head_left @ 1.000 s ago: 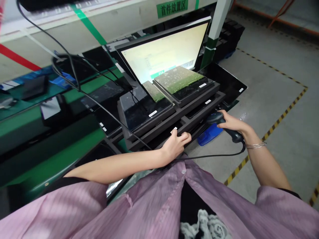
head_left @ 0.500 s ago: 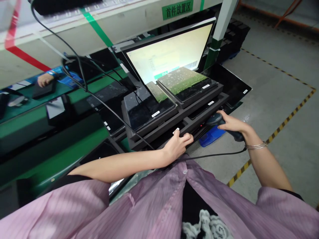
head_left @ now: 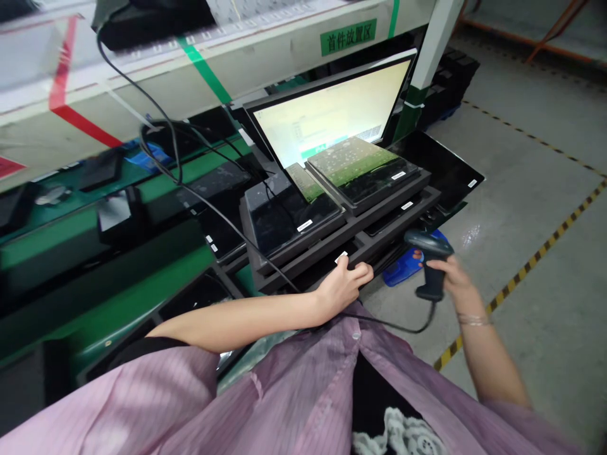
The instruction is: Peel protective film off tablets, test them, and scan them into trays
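Observation:
In my right hand point(head_left: 453, 275) is a dark handheld barcode scanner point(head_left: 432, 259), gripped by its handle and held to the right of the stacked trays. Its cable runs left past my shirt. My left hand point(head_left: 345, 283) rests at the front edge of the lower black tray point(head_left: 310, 273), fingers curled over it. The index fingertip is beside a small white label point(head_left: 341, 257). On the upper tray lie two dark glossy panels, a left one point(head_left: 294, 208) and a right one point(head_left: 363, 167), each with a white label.
Behind the trays stands a lit monitor point(head_left: 327, 107). A blue bin point(head_left: 402, 268) sits below the scanner. Another dark panel point(head_left: 441, 170) lies to the right. A black cable point(head_left: 227, 221) hangs across the left side from the shelf point(head_left: 265, 72). Yellow-black tape point(head_left: 526, 262) marks the floor.
My right hand has drawn the scanner back from the tray edge, turning it upright with its head pointing left. My left hand stays at the tray edge. The view has shifted slightly.

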Demonstrator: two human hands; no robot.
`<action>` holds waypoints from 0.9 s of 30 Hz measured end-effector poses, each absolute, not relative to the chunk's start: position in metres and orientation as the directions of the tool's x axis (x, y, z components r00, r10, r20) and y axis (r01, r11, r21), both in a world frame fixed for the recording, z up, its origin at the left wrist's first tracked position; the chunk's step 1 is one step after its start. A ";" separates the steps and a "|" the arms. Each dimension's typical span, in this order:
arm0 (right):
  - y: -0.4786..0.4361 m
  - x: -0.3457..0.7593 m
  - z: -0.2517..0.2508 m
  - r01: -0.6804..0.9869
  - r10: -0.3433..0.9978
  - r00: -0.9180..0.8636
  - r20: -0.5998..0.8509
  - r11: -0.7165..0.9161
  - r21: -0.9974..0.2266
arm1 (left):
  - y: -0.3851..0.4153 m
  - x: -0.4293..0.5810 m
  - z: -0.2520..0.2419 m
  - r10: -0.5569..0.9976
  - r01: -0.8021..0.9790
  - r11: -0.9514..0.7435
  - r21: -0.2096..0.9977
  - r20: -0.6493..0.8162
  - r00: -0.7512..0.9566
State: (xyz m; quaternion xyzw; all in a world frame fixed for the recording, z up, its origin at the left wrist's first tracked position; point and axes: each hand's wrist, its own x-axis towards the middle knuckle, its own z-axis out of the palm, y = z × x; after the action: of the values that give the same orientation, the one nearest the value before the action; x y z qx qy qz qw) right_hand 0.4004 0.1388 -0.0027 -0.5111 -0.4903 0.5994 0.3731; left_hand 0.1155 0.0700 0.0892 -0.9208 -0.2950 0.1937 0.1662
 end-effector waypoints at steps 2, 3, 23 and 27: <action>0.111 0.376 -0.029 -0.149 0.965 -0.105 -0.242 -0.256 -0.955 | 0.070 0.114 0.089 0.598 0.478 -0.777 -0.410 -0.244 0.763; 0.099 0.362 -0.041 -0.239 0.965 -0.076 -0.250 -0.261 -0.936 | 0.071 0.113 0.089 0.592 0.470 -0.781 -0.412 -0.247 0.767; 0.079 0.274 -0.062 -0.789 0.915 0.087 -0.395 -0.179 -0.588 | 0.073 0.108 0.075 0.484 0.329 -0.825 -0.460 -0.273 0.831; 0.083 0.278 -0.055 -0.789 0.940 -0.004 -0.342 -0.214 -0.577 | 0.075 0.106 0.075 0.494 0.345 -0.825 -0.447 -0.276 0.824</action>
State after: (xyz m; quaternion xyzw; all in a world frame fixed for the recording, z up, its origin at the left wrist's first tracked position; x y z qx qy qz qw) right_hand 0.2785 0.0830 -0.0553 -0.3417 -0.1105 0.7000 0.6173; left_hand 0.1055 0.0752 0.0753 -0.9355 -0.2244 0.1937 0.1922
